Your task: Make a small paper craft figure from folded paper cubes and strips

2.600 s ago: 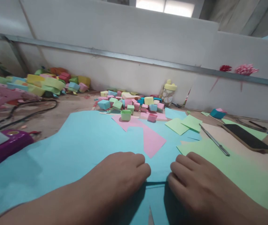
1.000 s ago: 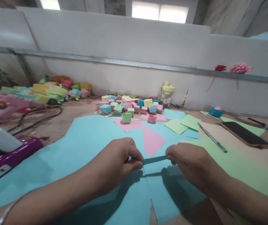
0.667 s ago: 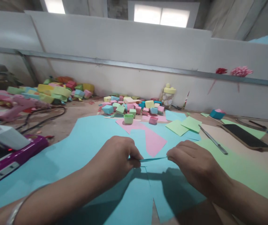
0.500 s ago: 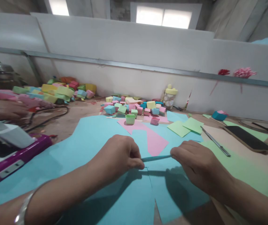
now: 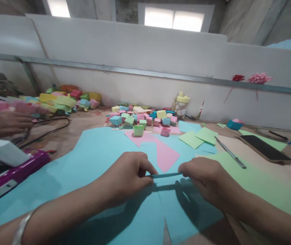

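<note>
A narrow strip of blue paper (image 5: 167, 175) is spanning the gap between the left hand (image 5: 130, 173) and the right hand (image 5: 208, 173), with its long axis running from side to side across the person's front. In the head view its right end is sitting slightly higher than its left. Neither hand is lying nearer, since each is touching its own end: the left fingers are closing on the left end, the thumb pressing on the near side and the index finger reaching over from the far side, while the right fingers are gripping the right end from above; their thumb is hiding, so its exact place cannot be told. The strip is hanging just above the large blue sheet (image 5: 104, 146), which is covering much of the worktop (image 5: 75, 127), and a dark shadow (image 5: 166, 187) is falling beneath it on the near side. A pink paper piece (image 5: 168, 156) is lying just beyond the strip, its lower tip pointing toward the middle of the span. Near the strip's left end, a thin slit (image 5: 159, 194) is running through the blue paper toward the person, roughly crosswise to the strip. The slim metal tool (image 5: 230, 152) is resting out past the right hand, apart from both hands.
</note>
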{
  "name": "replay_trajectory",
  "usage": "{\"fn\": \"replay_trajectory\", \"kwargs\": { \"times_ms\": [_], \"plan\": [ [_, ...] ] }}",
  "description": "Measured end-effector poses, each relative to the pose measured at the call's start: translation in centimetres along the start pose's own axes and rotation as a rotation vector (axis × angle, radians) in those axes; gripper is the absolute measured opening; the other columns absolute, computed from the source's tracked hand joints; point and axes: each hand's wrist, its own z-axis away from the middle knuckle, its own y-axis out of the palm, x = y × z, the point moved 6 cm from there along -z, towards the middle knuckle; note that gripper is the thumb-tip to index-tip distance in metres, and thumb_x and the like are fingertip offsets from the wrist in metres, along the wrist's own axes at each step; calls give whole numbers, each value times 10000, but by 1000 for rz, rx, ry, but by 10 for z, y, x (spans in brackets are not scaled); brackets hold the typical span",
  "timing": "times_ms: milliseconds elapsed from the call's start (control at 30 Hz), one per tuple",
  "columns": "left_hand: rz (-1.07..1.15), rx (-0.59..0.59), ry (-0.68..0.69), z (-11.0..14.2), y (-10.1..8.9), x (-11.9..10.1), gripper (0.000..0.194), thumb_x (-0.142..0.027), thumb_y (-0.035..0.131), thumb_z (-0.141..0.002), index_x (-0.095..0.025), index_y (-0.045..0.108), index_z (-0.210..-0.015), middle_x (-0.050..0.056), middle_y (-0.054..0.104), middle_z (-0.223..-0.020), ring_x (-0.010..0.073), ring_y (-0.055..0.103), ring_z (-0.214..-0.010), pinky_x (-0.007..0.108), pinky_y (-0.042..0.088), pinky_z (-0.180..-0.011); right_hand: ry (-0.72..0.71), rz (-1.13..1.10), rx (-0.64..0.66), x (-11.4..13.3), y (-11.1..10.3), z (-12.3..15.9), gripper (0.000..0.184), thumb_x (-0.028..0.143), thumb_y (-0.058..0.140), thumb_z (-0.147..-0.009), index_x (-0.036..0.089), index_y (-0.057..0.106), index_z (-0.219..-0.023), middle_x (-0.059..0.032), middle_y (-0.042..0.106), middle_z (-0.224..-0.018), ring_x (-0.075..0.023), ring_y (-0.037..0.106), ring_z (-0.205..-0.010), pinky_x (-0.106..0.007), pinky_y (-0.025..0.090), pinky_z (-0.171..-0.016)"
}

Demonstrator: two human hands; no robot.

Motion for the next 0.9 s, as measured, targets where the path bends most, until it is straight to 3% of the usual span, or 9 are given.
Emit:
{"fn": "replay_trajectory", "kwargs": {
  "times_ms": [100,200,300,400,533,600,667,733,900],
  "plan": [
    [58,-38,-53,0,-4,4,183,-131,548,-642,-216,706,-679,-47,476,-583,91,448,-519,208,348,-496,11,-75,-96,0,-9,0,237,58,381,-780,152,597,-751,-17,555,-578,-125,468,-536,-247,314,-518],
    [50,-39,31,0,-4,0,165,-106,557,-623,-208,683,-653,-36,517,-649,107,490,-602,212,377,-559,14,-149,-120,7,-14,-1,163,45,435,-714,151,556,-689,1,520,-574,-110,427,-533,-234,308,-511],
    [52,41,114,1,4,-4,182,-97,580,-626,-209,678,-729,-21,600,-753,133,543,-721,231,399,-658,-1,-153,-169,14,-15,1,134,37,450,-648,151,517,-630,13,457,-549,-104,361,-513,-233,283,-485],
    [2,121,124,3,12,-6,273,-206,651,-654,-227,669,-925,-3,651,-786,169,569,-742,263,399,-669,-10,-76,-273,16,-17,4,153,17,447,-637,140,539,-633,4,454,-549,-112,358,-522,-246,279,-491],
    [-111,39,275,6,12,-18,518,-476,718,-606,-259,615,-1065,5,650,-810,198,553,-768,285,369,-676,-42,51,-375,19,-19,6,176,-5,451,-638,129,564,-628,-10,458,-544,-129,387,-543,-262,290,-508],
    [-183,29,353,8,15,-22,479,-525,662,-654,-252,618,-1046,7,642,-778,194,539,-739,282,348,-651,-47,64,-396,22,-20,8,176,-12,463,-636,126,572,-629,-12,462,-547,-131,395,-550,-263,301,-516],
    [-284,29,391,8,20,-23,279,-441,542,-795,-236,647,-953,11,624,-712,185,523,-695,282,324,-618,-45,57,-404,24,-20,9,175,-10,473,-647,130,575,-620,-7,458,-536,-126,389,-539,-260,301,-514],
    [-366,27,393,7,22,-21,245,-309,432,-867,-217,659,-846,13,609,-652,177,514,-659,282,305,-593,-39,35,-385,25,-19,8,180,4,472,-681,136,575,-615,-1,456,-524,-120,384,-520,-255,291,-502],
    [-480,5,305,4,26,-17,211,-171,451,-825,-192,618,-698,2,619,-594,171,526,-626,293,293,-588,-113,107,-198,32,-6,1,205,48,417,-800,135,602,-786,-27,551,-607,-151,460,-575,-281,302,-544]
  ]
}}
